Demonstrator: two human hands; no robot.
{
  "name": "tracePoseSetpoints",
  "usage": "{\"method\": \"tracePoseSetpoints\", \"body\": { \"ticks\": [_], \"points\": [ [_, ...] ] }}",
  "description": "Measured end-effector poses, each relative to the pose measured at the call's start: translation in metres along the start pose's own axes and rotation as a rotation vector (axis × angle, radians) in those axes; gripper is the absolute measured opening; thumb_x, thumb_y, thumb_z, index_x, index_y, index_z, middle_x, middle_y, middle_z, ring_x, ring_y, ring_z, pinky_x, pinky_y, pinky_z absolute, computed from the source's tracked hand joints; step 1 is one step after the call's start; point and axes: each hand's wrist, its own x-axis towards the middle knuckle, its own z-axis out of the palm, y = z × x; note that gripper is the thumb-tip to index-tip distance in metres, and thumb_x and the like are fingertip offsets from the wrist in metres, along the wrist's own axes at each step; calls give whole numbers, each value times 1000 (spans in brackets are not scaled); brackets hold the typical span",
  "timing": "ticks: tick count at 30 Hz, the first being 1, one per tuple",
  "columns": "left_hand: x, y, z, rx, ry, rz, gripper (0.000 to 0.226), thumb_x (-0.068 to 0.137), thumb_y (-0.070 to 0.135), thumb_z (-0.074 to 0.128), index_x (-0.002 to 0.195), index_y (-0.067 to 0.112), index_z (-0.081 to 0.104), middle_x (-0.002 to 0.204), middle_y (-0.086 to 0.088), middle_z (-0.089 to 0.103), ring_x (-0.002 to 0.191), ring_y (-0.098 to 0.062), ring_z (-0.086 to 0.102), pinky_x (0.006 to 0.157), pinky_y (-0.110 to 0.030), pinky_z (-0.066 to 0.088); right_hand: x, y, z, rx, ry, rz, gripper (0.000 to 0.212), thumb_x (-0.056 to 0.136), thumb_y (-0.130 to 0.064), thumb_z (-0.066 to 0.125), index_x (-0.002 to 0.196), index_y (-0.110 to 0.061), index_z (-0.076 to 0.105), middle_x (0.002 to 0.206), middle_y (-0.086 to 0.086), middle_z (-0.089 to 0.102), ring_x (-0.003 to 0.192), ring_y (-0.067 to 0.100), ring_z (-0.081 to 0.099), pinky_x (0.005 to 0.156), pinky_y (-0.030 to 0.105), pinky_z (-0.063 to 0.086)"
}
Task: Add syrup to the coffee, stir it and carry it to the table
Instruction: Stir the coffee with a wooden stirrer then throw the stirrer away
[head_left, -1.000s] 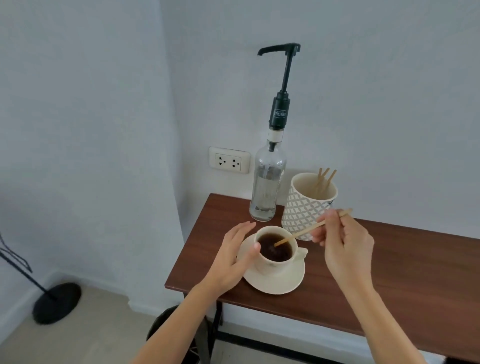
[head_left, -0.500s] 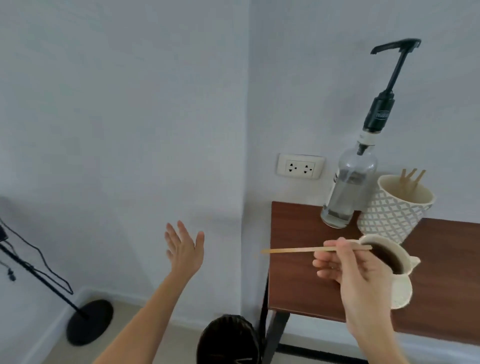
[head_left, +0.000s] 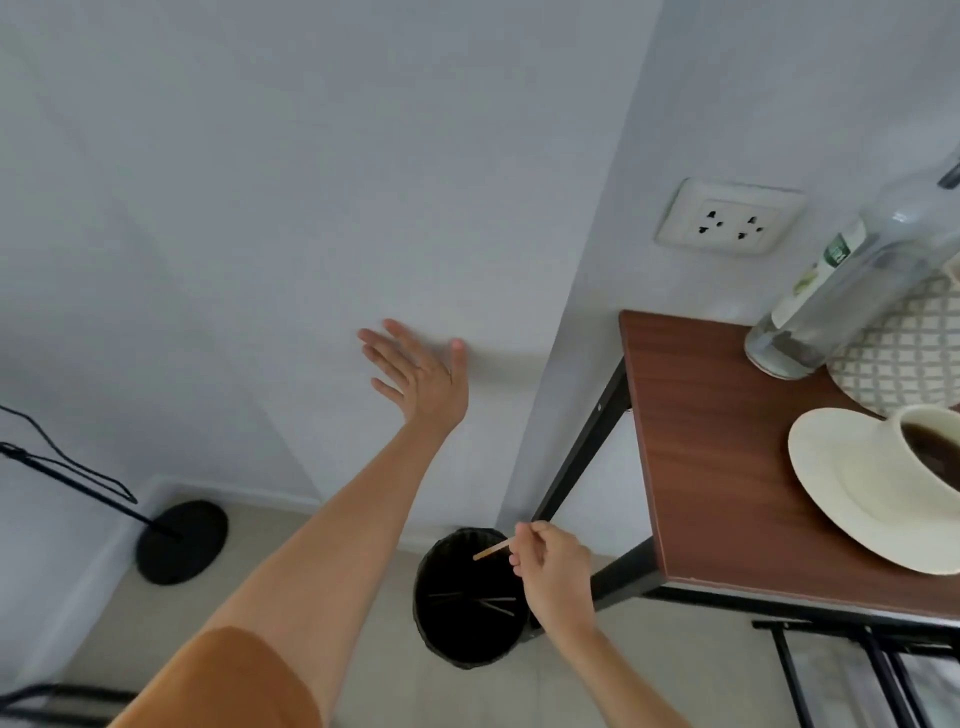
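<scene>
A cream cup of dark coffee (head_left: 930, 449) stands on a cream saucer (head_left: 836, 483) at the right edge of the view, on the brown wooden table (head_left: 711, 457). The clear syrup bottle (head_left: 831, 291) stands behind it; its pump is cut off by the frame. My right hand (head_left: 553, 571) is below the table's left end, pinching a wooden stir stick (head_left: 491, 550) over the open black bin (head_left: 467, 592). My left hand (head_left: 415, 374) is raised in the air near the wall, fingers spread, holding nothing.
A patterned white holder (head_left: 904, 358) stands beside the bottle. A wall socket (head_left: 730, 218) sits above the table's left end. Black table legs (head_left: 576, 462) run down next to the bin. A black stand with a round base (head_left: 182, 540) is on the floor at left.
My right hand took the stick out of the coffee and carried it left and down over the bin. My left hand left the cup and rose toward the wall. The view swung left.
</scene>
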Motion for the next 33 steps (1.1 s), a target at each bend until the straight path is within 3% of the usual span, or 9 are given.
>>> {"method": "tracePoseSetpoints", "body": {
  "ticks": [2,4,6,11,14,20,24,29,33],
  "points": [
    [3,-1,6,-8,12,0,92,99,55,34,152,8,-25,158,-21,-34,149,-36,-28,117,-62,-8,11,13,14,44,-45,86,24,100,-30,54,99,-11,69,77,10,72,76,23,72,78,45,61],
    [8,-1,5,-3,12,5,93,99,55,34,151,7,-27,157,-22,-36,148,-36,-30,117,-62,-10,17,26,24,38,-66,171,39,100,-29,54,133,-8,58,81,0,69,85,20,72,88,43,59],
    [11,3,2,-10,24,16,94,99,55,35,151,7,-27,156,-22,-37,147,-36,-31,117,-61,-12,18,36,22,34,-62,206,46,101,-27,52,142,-7,50,80,-3,66,87,20,72,91,43,58],
    [2,30,7,-36,-45,75,95,99,57,35,151,7,-27,156,-23,-37,146,-37,-32,117,-60,-11,-7,24,5,30,-2,192,34,101,-19,50,133,-8,58,93,3,73,88,13,72,81,21,56],
    [4,5,0,18,-38,17,96,98,59,35,151,9,-28,156,-22,-38,147,-36,-32,117,-61,-11,-19,8,7,-44,-35,42,31,101,-20,51,129,-13,62,98,1,77,93,11,73,93,26,55],
    [-20,14,-10,-37,-35,-69,93,97,61,36,154,16,-23,161,-15,-33,151,-28,-25,120,-61,-9,-49,-64,-55,70,61,-242,23,101,-21,52,121,-19,63,81,6,75,75,19,70,75,34,57],
    [-65,54,-1,-17,-93,15,81,101,57,29,156,20,-17,162,-11,-31,150,-27,-26,119,-60,-9,-65,-68,-124,92,210,-334,18,99,-18,57,114,-15,67,83,-4,76,76,13,72,70,28,58],
    [-141,111,27,180,-314,246,68,102,54,18,159,24,-5,167,-5,-19,152,-25,-20,118,-60,-11,-76,-27,-203,113,371,-239,10,98,-18,60,97,-19,70,76,-8,73,75,3,72,70,29,62],
    [-198,143,60,379,-451,412,62,103,53,18,159,28,6,169,1,-5,154,-22,-13,118,-59,-12,-72,15,-262,138,519,-72,13,97,-18,60,86,-23,64,66,0,71,62,11,70,66,43,62]
  ]
}}
